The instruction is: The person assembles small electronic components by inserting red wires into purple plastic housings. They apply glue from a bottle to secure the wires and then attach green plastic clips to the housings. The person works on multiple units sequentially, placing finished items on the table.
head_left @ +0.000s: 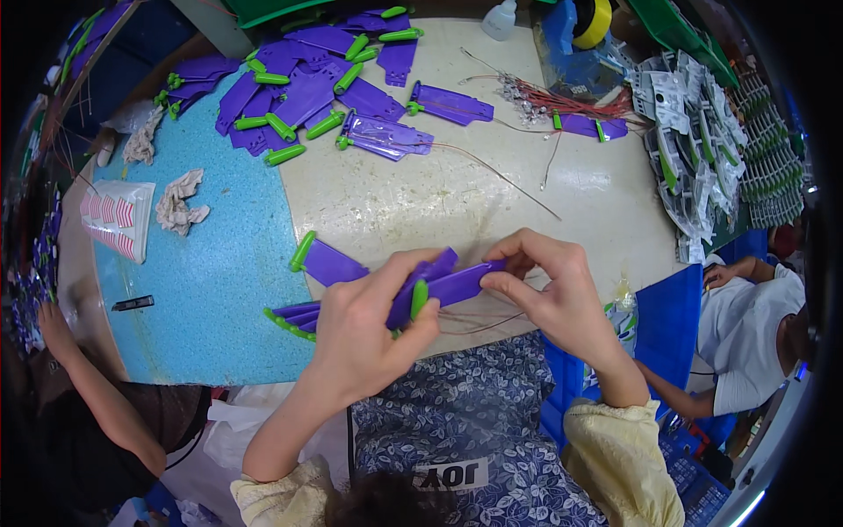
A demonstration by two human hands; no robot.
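Note:
Between my two hands, over the near edge of the table, is a purple plastic panel [458, 283] with a bright green rounded end piece. My left hand [358, 321] grips it near the green piece, thumb against it. At the panel's right end, my right hand [558, 279] pinches a corner between thumb and fingers. Thin reddish wires [474, 330] run below the panel toward the right. Beside and partly under my left hand lie several stacked purple panels [299, 313] with green edges. Just beyond them is a single purple panel [335, 263] with a green end.
Purple panels with green ends [307, 88] are heaped at the far left. Red wires [584, 107] lie bundled at the far right, near stacked grey-white parts [689, 132]. A dropper bottle [500, 19], crumpled tissue [182, 202] and black marker [133, 303] are around. People sit on both sides.

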